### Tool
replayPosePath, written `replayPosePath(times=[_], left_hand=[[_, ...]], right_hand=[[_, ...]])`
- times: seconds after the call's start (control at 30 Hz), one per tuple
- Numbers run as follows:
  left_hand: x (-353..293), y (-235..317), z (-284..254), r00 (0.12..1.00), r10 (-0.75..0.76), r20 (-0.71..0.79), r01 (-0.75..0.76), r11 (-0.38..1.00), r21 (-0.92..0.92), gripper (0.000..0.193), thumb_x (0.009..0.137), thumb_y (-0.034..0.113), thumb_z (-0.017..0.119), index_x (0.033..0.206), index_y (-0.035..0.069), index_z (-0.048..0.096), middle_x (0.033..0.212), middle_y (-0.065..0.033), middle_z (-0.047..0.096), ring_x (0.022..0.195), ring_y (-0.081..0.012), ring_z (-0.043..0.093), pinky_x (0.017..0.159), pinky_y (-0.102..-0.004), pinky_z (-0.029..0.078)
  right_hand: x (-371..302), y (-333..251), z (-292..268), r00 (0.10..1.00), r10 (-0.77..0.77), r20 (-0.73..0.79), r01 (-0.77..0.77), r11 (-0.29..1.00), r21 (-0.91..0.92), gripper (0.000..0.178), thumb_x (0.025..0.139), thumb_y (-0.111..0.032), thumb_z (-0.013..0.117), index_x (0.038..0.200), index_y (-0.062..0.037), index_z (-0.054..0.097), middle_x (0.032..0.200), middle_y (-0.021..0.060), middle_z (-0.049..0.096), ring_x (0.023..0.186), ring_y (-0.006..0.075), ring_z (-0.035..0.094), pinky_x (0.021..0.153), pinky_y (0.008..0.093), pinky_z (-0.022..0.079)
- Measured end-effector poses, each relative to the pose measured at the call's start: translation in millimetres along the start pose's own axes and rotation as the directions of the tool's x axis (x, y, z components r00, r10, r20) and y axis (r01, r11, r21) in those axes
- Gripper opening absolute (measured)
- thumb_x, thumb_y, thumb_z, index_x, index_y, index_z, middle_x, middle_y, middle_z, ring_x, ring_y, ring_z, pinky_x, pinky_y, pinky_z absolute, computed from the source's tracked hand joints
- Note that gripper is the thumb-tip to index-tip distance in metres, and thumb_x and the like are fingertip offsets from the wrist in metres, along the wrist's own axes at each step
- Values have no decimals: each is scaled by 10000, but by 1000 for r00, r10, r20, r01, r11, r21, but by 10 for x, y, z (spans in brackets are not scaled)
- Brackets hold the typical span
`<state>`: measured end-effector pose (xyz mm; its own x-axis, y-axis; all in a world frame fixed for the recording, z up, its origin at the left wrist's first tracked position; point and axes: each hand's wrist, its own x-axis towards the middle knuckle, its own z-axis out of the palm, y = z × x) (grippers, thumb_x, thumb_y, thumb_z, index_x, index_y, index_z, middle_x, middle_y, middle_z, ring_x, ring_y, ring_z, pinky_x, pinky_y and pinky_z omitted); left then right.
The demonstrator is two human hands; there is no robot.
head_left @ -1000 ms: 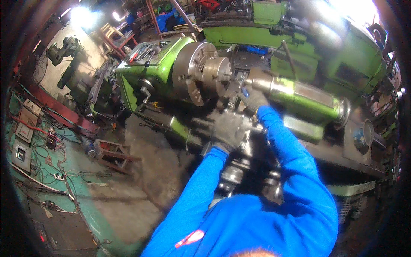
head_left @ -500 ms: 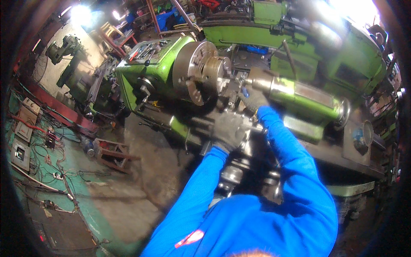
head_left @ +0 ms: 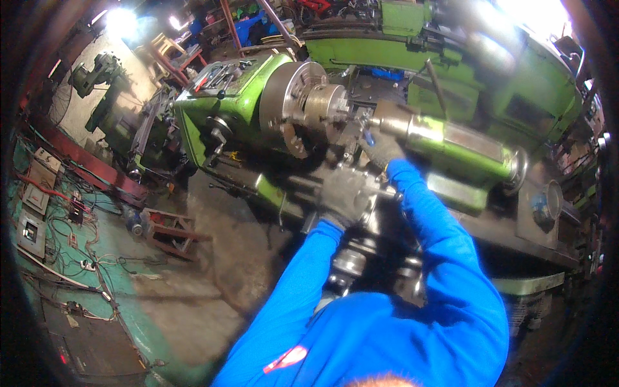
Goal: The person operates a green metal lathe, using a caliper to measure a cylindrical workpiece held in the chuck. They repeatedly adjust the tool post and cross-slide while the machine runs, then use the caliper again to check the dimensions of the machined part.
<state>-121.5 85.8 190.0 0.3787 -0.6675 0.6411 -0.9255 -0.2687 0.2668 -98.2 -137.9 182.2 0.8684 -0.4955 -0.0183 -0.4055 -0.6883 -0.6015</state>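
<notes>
item: green lathe [head_left: 245,106], workshop floor, seen from my head view. headstock at left, round grey chuck [head_left: 293,106] facing right with a short metal workpiece [head_left: 332,106] gripped in its jaws.

item: my left hand [head_left: 345,193], dark work glove, blue sleeve. it lies closed over the tool post area [head_left: 361,177] on the carriage, just below and right of the chuck. fingers curled down; what exactly they grip i cannot tell, the glove hides it.

item: my right hand [head_left: 383,148], gloved likewise, raised just beside the workpiece end. it appears pinched around a small blue-handled tool [head_left: 366,134], tip towards the gap between chuck and tailstock; how tightly, i cannot tell.

item: tailstock [head_left: 451,145], green and steel barrel, lying right of my right hand, its nose near the workpiece.

item: carriage handwheels [head_left: 351,264], dark metal, below my forearms, untouched.

item: second green machine [head_left: 503,84] behind; cables and boxes [head_left: 39,206] on the floor at left.

step in hand, by my judgement: setting or adjusting at the tool post, close to the workpiece. next move calls for steady small wrist motion and keeping both gloves away from the chuck jaws.
</notes>
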Motion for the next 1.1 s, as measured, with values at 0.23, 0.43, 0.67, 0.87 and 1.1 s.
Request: replayPosePath(times=[0.23, 0.43, 0.67, 0.87, 1.1], left_hand=[[39, 11, -11, 999, 34, -16, -33, 999, 41, 264, 863, 334, 620, 978, 103, 680, 1008, -150, 663, 1016, -375, 615, 922, -522, 475], [32, 8, -17, 999, 34, -12, -34, 999, 17, 253, 876, 337, 631, 973, 108, 677, 1009, -154, 670, 1016, -386, 621, 942, -539, 469], [49, 39, -68, 992, -37, 122, 34, 999, 24, 253, 914, 348, 630, 982, 108, 674, 1042, -161, 677, 1034, -402, 622, 956, -553, 461], [16, 23, -31, 999, -12, 51, 11, 1000, 23, 257, 928, 351, 623, 990, 107, 674, 1040, -164, 679, 1018, -405, 625, 953, -554, 464], [52, 51, -106, 994, -29, 109, 29, 1000, 8, 267, 928, 346, 619, 1006, 98, 679, 1053, -167, 682, 1045, -410, 624, 978, -559, 458]], right_hand=[[-46, -23, -82, 997, 14, 82, -19, 998, 59, 723, 962, -627, 563, 1323, -1, 559, 1307, 299, 640, 1262, 446, 601, 1098, 495, 451], [-59, -7, -71, 998, -4, 60, 1, 999, 47, 714, 962, -625, 562, 1317, -5, 566, 1279, 298, 656, 1239, 452, 614, 1084, 495, 462], [-78, -37, -95, 997, 10, 81, -14, 998, 55, 693, 969, -621, 556, 1298, -12, 589, 1266, 295, 663, 1219, 444, 629, 1071, 494, 472], [-87, -48, -94, 998, 12, 67, -14, 999, 32, 688, 967, -618, 560, 1290, -12, 610, 1271, 292, 662, 1229, 438, 623, 1077, 494, 466], [-131, -140, -156, 998, 8, 68, -9, 1000, 17, 534, 976, -536, 612, 1294, -108, 602, 1203, 250, 696, 1138, 440, 665, 1029, 503, 506]])
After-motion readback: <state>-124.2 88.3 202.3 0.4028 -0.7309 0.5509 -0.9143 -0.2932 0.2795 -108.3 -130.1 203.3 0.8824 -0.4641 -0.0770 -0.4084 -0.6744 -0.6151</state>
